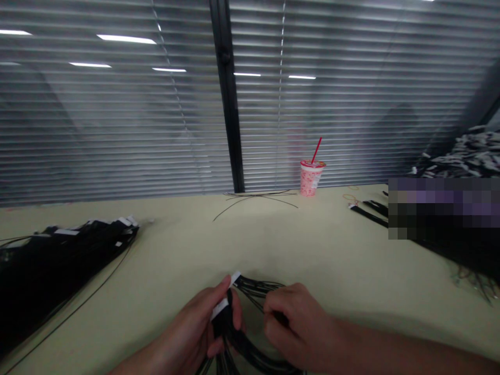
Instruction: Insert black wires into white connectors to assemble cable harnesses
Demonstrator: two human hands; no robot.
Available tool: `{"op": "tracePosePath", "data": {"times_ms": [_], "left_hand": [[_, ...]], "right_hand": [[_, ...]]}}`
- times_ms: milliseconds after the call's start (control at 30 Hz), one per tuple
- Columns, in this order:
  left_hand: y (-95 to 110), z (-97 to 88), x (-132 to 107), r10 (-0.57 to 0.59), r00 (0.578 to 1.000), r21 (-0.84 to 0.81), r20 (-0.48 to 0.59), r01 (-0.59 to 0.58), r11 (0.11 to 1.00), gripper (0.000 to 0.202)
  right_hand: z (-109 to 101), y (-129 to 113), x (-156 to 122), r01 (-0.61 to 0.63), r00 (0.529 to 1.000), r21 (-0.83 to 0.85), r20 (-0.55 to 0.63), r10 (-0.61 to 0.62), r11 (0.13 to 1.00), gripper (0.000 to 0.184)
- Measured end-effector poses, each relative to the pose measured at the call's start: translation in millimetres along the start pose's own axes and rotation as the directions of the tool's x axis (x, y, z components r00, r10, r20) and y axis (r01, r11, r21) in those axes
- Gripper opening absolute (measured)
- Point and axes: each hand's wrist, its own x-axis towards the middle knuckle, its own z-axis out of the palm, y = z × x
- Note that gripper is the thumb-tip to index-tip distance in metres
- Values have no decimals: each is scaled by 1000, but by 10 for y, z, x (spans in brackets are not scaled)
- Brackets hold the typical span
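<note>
Horizontal window blinds [117, 120], divided by a dark vertical post [230, 104], form the rear boundary. In front of them extends a pale work table [175, 245]. A pile of black cables [58, 276] with white ends lies along its left side; a second dark cable pile [457, 255], partly masked by pixelation, lies at the right. The right hand [299, 323] is curled into a loose fist about the thin wires of a black wire bundle [250, 346]; its exact fingertip contact is hidden. The left hand [197, 317] is partly closed, thumb above and fingers beneath, holding the same bundle near its white ends. The bundle is located at the front centre of the table, looping below and between the hands. A pink patterned cup [310, 179] stands upright near the blinds, its red straw [316, 150] tilted right. Several loose thin wires [258, 196] lie left of the cup. The bundle's lower white end [219, 309] lies against the left hand's fingers.
</note>
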Motion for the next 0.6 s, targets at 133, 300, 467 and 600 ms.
{"op": "tracePosePath", "data": {"times_ms": [133,300,467,600], "left_hand": [[3,9,-3,6,1000,7,2,-6,1000,48],[12,10,-13,29,999,5,19,-29,1000,48],[16,15,-18,35,998,-28,54,-34,999,46],[7,18,-4,57,997,-39,43,-56,998,49]], "right_hand": [[9,10,-9,15,1000,-2,-6,-15,1000,11],[20,-4,-16,31,999,-9,-9,-31,999,8],[4,-29,-11,19,1000,12,-3,-19,1000,9],[-5,-29,-13,7,1000,-7,-16,-7,1000,9]]}}
